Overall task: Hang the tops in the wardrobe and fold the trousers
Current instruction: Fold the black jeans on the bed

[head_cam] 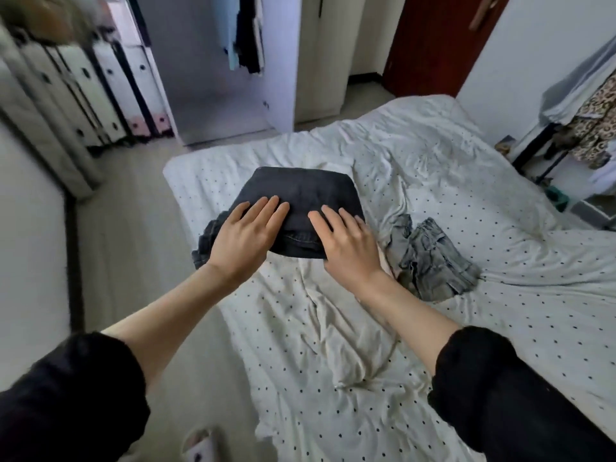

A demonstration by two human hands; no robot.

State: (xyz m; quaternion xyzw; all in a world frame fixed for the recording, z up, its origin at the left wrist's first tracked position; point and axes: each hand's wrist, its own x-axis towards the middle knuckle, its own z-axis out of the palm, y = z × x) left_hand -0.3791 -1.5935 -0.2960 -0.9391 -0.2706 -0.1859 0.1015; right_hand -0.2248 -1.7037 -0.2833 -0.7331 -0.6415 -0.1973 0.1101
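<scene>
Both my hands lie flat, fingers straight, on the folded dark trousers (300, 198), gripping nothing. My left hand (245, 236) presses the left part, where a bunched end of fabric sticks out beneath my wrist, close to the bed's (333, 328) left edge. My right hand (346, 243) presses the right part, its heel at the near fold. Just to the right of my right hand lies a crumpled light grey pair of jeans (433, 258), apart from the dark pair. Beyond my fingertips the dotted sheet runs bare to the bed's far edge. Past that stands the open wardrobe (230, 105), with tops (241, 31) hanging inside.
</scene>
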